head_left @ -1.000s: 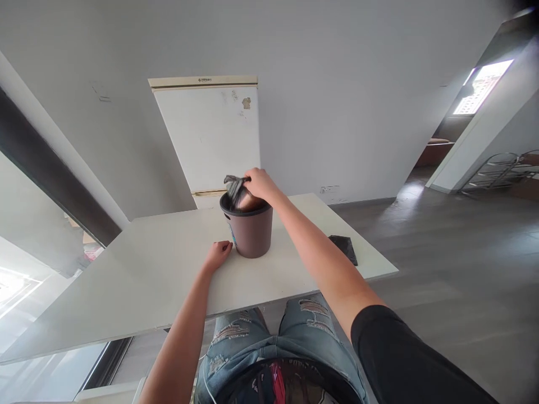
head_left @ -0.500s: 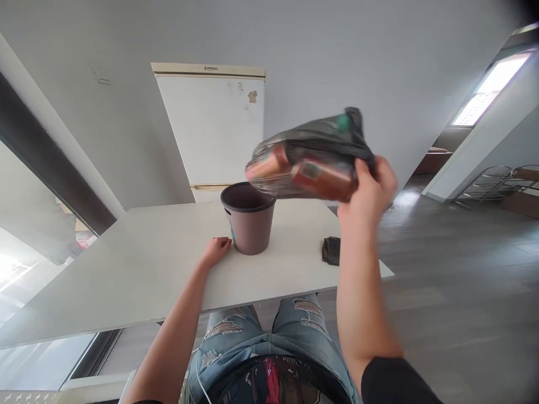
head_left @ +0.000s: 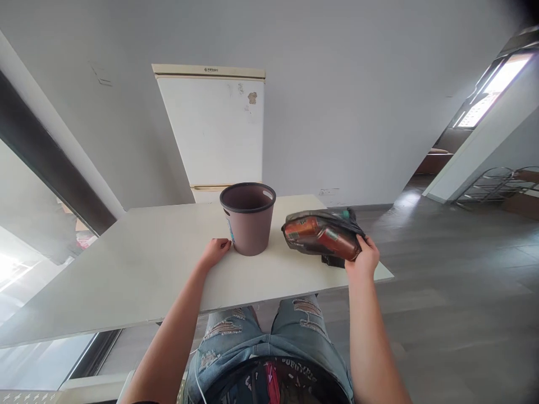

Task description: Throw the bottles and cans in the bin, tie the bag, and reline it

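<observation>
A brown plastic bin (head_left: 248, 217) stands empty on the white table (head_left: 138, 269). My left hand (head_left: 216, 251) rests curled on the table, touching the bin's lower left side. My right hand (head_left: 364, 257) grips the tied end of a filled dark see-through garbage bag (head_left: 320, 234) holding reddish cans or packages. The bag lies on its side just above or on the table, to the right of the bin. A small dark folded item (head_left: 332, 261) peeks out beneath the bag.
A white refrigerator (head_left: 214, 132) stands against the wall behind the table. Grey wood floor (head_left: 455, 292) spreads to the right, with a metal rack (head_left: 492, 182) at the far right. A window (head_left: 25, 235) runs along the left.
My right hand pulled the filled bag out of the bin, swung it up to the right, then lowered it to the table beside the bin. The left hand stayed put.
</observation>
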### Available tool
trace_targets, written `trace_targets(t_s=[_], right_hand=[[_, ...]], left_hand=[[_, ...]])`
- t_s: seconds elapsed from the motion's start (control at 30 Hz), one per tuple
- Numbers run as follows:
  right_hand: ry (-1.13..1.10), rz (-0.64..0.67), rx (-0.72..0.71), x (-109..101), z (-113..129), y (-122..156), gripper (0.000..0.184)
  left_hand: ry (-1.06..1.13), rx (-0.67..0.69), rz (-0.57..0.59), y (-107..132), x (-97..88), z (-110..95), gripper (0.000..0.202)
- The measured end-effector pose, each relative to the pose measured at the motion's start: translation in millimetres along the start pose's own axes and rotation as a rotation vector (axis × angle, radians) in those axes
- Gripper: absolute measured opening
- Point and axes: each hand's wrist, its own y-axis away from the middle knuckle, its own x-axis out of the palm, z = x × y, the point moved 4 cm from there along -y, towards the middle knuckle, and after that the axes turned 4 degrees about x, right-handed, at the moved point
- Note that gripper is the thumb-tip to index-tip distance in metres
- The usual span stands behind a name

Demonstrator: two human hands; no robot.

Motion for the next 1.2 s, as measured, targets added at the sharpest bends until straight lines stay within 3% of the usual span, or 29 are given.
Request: trace_targets(t_s=[0.1,0.23,0.53,0.63,0.77,0.87,0.93,1.0,1.13,1.2], right_hand=[[0.03,0.057,0.127,-6,-22,-12,0.028],[0.042,0.101,0.252,-8,-33,-29,0.028],[0.092,0.012,0.312,-33,-42,-48,0.027],[0.187,0.014,0.183,-40,-41,-42,0.032],[0.53,-0.093,-0.202,-53,-23,-28,0.038],[0.829,-0.187,-0.504,-65,-4,-16,0.03],[0.955,-0.188,-0.621,-73,6,-11,0.021],[1.037,-0.042,-0.692,-79,9,-4,0.021],[1.256,0.488,-0.809,-86,-6,20,0.035],[1.405,0.604,-0.825,-95,-18,29,0.047]], left_hand=[[-0.002,0.003,-0.001,0,-0.2,1,0.037],[-0.002,0.004,0.007,-1,0.0,2,0.036],[-0.004,-0.002,0.012,0,0.3,1,0.035],[-0.014,-0.003,0.012,0,0.2,1,0.036],[-0.027,-0.008,0.011,0,0.5,2,0.037],[-0.027,-0.003,0.012,1,0.3,1,0.038],[-0.024,-0.001,0.012,2,-0.1,0,0.037],[-0.023,0.0,0.009,2,-0.6,-1,0.037],[-0.017,0.012,-0.005,3,-0.2,-2,0.038],[-0.008,0.02,-0.012,2,0.5,-2,0.038]])
